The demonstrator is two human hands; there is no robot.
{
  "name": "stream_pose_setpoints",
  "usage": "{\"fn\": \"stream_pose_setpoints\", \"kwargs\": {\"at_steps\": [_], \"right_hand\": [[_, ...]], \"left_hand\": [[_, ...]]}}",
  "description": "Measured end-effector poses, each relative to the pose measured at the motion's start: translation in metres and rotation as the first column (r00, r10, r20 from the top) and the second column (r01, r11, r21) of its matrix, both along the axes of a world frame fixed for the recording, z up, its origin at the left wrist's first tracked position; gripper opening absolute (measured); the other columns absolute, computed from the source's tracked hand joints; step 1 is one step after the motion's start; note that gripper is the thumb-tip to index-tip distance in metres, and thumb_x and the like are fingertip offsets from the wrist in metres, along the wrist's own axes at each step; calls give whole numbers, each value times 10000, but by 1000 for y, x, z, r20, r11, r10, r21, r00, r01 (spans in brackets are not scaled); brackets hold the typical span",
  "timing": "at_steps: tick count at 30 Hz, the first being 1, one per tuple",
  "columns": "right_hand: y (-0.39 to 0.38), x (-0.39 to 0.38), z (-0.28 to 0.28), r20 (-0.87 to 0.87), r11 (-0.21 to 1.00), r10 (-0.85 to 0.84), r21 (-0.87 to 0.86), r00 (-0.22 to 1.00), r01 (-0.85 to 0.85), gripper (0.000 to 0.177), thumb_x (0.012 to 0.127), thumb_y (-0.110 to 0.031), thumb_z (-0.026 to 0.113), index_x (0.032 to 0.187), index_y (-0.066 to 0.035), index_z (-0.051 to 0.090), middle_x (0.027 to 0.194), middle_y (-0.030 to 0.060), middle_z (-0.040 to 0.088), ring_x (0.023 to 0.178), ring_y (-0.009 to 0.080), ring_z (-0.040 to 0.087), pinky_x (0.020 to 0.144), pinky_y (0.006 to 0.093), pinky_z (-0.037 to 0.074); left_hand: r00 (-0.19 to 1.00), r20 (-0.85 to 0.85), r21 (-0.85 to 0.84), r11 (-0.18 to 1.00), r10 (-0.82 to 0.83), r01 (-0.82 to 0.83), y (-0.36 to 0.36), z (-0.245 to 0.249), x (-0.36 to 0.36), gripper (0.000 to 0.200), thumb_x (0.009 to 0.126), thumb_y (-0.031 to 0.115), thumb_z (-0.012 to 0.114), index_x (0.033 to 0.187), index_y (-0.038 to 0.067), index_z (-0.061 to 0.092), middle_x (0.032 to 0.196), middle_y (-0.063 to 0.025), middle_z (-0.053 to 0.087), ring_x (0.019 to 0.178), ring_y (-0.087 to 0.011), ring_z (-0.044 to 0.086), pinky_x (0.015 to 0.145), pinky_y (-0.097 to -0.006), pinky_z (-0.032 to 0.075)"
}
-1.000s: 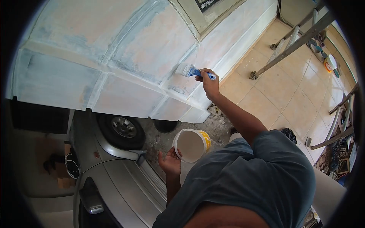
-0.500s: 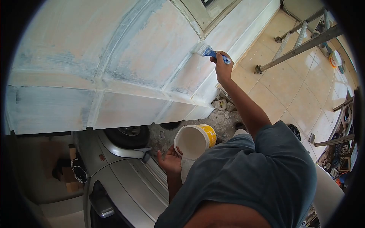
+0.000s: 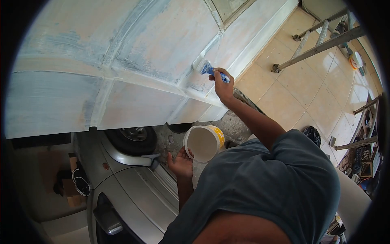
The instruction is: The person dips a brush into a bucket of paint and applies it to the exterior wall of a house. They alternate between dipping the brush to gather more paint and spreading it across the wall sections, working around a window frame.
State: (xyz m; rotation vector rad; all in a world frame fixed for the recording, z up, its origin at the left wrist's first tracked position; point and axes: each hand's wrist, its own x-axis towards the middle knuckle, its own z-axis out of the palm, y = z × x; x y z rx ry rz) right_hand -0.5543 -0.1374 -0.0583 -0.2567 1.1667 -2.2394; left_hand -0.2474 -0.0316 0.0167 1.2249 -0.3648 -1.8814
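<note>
A blue-handled paintbrush (image 3: 211, 70) is gripped in my right hand (image 3: 224, 84), its pale bristles pressed on the whitish, streaky painted wall panel (image 3: 162, 53). The stroke runs along a raised band below the frame corner (image 3: 221, 28). Low in front of my body, my left hand (image 3: 181, 164) supports a white and yellow bucket (image 3: 200, 143). Its fingers curl at the bucket's rim, partly hidden, with the thumb held apart. The bucket is tilted, its pale inside facing me.
A silver car (image 3: 134, 191) stands at the lower left, its front wheel (image 3: 134, 137) close to the panel's bottom edge. On the tiled floor (image 3: 300, 89) at right is a ladder (image 3: 321, 51). Another small white tub (image 3: 356, 59) lies beyond it, and clutter fills the far right.
My right hand has drawn the paintbrush down and left along the raised band, away from the frame corner. The left hand still supports the bucket; the whole view has shifted slightly.
</note>
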Motion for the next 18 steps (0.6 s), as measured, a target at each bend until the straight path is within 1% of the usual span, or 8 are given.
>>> {"fn": "stream_pose_setpoints", "kwargs": {"at_steps": [2, 4, 5, 8, 11, 14, 15, 18], "right_hand": [[3, 23, -2, -6, 998, 52, -38, 999, -52, 178, 908, -121, 554, 964, 36, 618, 844, 63, 636, 729, 153, 653, 716, 263, 530], [7, 37, -2, 37, 989, 143, -42, 989, -142, 172, 909, -115, 550, 958, 36, 616, 848, 63, 627, 730, 158, 653, 703, 261, 530], [9, 41, 1, 87, 985, 164, -59, 983, -159, 161, 909, -97, 540, 931, 44, 615, 825, 73, 629, 703, 147, 644, 672, 259, 528], [18, 36, 2, 118, 972, 231, -80, 966, -223, 158, 905, -101, 548, 941, 38, 613, 868, 83, 629, 730, 169, 655, 697, 272, 545], [23, 26, 7, 142, 965, 256, -92, 956, -245, 148, 899, -93, 549, 926, 37, 616, 854, 93, 632, 707, 172, 652, 680, 279, 552], [18, 16, 6, 155, 951, 310, -55, 938, -305, 150, 877, -101, 551, 886, 30, 624, 794, 93, 635, 658, 159, 645, 640, 267, 538], [14, 11, 4, 132, 955, 295, -59, 946, -289, 158, 875, -101, 549, 884, 38, 624, 781, 104, 637, 641, 162, 643, 618, 271, 539], [-1, -20, -4, 102, 993, 112, -49, 989, -107, 166, 876, -99, 545, 886, 45, 627, 762, 111, 640, 628, 165, 642, 603, 270, 538]], "left_hand": [[1000, 3, -6, 1000, 1, -1, -1, 3, 4, 864, 808, 583, 559, 1196, -179, 436, 1200, -212, 457, 1063, -280, 482, 911, -385, 410], [998, 41, 9, 999, 46, -46, -1, 7, 2, 829, 822, 601, 517, 1171, -149, 465, 1114, -196, 490, 983, -269, 506, 872, -374, 419], [996, 61, 17, 997, 68, -69, 0, 9, 2, 814, 830, 610, 496, 1158, -135, 480, 1071, -188, 507, 943, -264, 518, 853, -368, 424], [998, 43, 3, 999, 38, -38, 1, 9, 11, 825, 826, 614, 503, 1166, -138, 473, 1077, -189, 502, 949, -266, 518, 851, -371, 427], [1000, -13, -3, 1000, 19, -19, 2, 4, 21, 899, 807, 603, 544, 1217, -186, 411, 1229, -220, 447, 1088, -287, 477, 931, -392, 404], [1000, -4, 1, 1000, -19, 19, 5, 3, 18, 902, 814, 616, 519, 1223, -181, 411, 1238, -224, 448, 1100, -289, 474, 947, -395, 395], [1000, -2, 1, 1000, -24, 24, 4, 3, 16, 901, 814, 619, 516, 1224, -177, 413, 1239, -224, 449, 1102, -289, 474, 949, -396, 394], [999, -13, -1, 999, -35, 35, 6, 5, 13, 896, 813, 622, 514, 1225, -168, 420, 1239, -224, 454, 1106, -290, 472, 953, -397, 390]]}}
